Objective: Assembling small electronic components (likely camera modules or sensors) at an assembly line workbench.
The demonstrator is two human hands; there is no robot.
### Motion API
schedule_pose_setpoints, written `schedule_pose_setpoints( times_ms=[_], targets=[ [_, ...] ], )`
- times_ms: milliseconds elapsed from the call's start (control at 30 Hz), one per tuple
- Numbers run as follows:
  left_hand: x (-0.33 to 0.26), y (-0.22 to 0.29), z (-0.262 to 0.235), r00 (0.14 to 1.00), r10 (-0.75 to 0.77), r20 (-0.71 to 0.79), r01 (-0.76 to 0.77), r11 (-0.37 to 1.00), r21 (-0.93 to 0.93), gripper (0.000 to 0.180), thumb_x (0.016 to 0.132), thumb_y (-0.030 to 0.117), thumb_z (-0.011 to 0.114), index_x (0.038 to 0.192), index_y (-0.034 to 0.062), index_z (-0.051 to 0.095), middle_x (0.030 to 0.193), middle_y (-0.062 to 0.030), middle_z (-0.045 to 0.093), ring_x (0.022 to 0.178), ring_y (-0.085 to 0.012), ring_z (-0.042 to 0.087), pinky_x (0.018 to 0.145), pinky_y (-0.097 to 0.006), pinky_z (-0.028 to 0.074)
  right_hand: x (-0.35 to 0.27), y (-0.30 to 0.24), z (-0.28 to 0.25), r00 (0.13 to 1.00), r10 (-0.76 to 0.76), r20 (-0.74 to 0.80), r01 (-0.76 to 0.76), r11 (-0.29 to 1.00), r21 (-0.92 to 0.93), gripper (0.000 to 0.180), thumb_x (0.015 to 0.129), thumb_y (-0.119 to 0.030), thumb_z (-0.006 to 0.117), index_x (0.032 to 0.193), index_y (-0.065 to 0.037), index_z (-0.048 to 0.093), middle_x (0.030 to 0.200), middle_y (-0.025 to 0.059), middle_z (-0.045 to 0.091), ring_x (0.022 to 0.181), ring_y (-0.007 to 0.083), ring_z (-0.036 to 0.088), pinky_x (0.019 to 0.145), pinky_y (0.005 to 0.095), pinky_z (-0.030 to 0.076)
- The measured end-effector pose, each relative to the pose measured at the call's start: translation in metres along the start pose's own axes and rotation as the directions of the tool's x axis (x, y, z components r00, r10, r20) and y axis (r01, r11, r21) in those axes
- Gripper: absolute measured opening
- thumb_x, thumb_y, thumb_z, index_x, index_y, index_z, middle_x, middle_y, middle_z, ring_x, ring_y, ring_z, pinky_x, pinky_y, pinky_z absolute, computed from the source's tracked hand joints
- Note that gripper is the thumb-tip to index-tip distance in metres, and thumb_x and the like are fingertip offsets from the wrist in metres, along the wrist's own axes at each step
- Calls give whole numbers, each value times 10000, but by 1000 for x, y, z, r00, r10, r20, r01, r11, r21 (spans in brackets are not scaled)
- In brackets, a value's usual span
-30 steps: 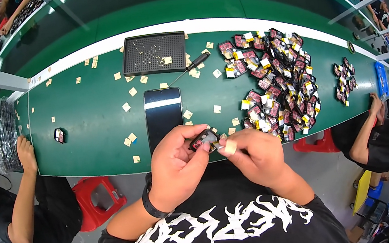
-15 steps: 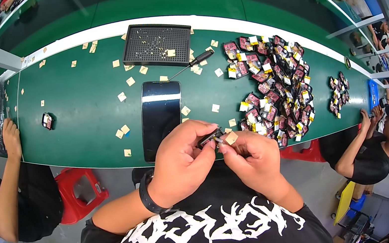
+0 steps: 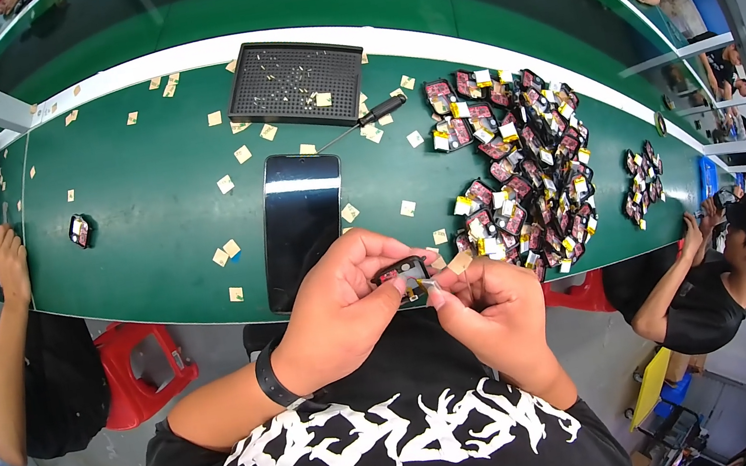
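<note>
My left hand (image 3: 332,311) grips a small black plastic housing (image 3: 404,269) between thumb and fingers, tilted so its inside shows. Close against its right side, my right hand (image 3: 501,315) is closed, pinching a small whitish piece (image 3: 430,283) at the housing's edge. A beige paper square (image 3: 460,262) sits at the right forefinger; whether it is held or stuck there I cannot tell. Just beyond my left hand, a dark flat phone-like slab (image 3: 305,229) lies on the green table (image 3: 159,255).
Many black-and-red units with white and yellow parts form a heap (image 3: 528,171) on the right. Behind the slab are a black perforated tray (image 3: 292,81) and a screwdriver (image 3: 382,110). A lone unit (image 3: 81,231) lies left. Beige squares are scattered about; people sit at both sides.
My left hand has turned the housing so that its open inner side shows more. My right hand has shifted slightly right and down, with the beige square moving along.
</note>
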State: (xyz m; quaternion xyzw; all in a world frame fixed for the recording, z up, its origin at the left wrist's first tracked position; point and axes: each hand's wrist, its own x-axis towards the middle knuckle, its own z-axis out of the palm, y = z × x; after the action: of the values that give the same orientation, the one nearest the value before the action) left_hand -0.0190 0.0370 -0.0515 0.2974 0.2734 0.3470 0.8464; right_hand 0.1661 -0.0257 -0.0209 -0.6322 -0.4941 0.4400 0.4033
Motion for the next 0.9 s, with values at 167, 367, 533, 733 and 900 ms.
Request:
schedule_pose_setpoints(
  times_ms=[167,367,533,733,900],
  targets=[
    [1,5,6,998,-3,-61,7,998,58,282,950,-157,507,1174,13,510,1216,-149,647,1260,-254,619,1033,-366,504,-1,1,8,998,-15,-64,16,1000,13,115,837,-1,788,915,14,705,778,28,708,532,3,536,469,202,387],
    [2,5,3,999,-5,-38,7,999,52,284,953,-154,511,1184,12,510,1235,-158,644,1271,-260,617,1022,-359,508,0,0,14,986,-146,-78,139,986,-90,112,842,7,791,933,12,727,776,40,694,540,31,534,478,213,390],
    [0,6,5,1000,5,9,-5,999,42,311,964,-151,499,1233,4,520,1375,-245,597,1303,-264,594,1068,-366,489,3,8,16,963,-243,-114,228,964,-135,110,854,14,794,954,17,747,797,50,669,583,59,524,526,215,401],
    [-3,2,9,994,108,20,-109,992,69,322,973,-143,486,1264,-7,509,1386,-242,589,1352,-280,553,1121,-385,455,-1,16,26,972,172,-161,-110,936,335,129,867,34,786,972,25,712,749,-24,583,598,34,470,557,187,369],
    [-8,1,5,989,120,88,-131,983,131,326,976,-142,478,1276,-17,502,1386,-229,589,1361,-278,543,1133,-390,439,9,13,26,976,164,-144,-56,827,560,314,860,60,785,1063,-35,565,832,-27,589,632,2,488,564,167,405]
  ],
)
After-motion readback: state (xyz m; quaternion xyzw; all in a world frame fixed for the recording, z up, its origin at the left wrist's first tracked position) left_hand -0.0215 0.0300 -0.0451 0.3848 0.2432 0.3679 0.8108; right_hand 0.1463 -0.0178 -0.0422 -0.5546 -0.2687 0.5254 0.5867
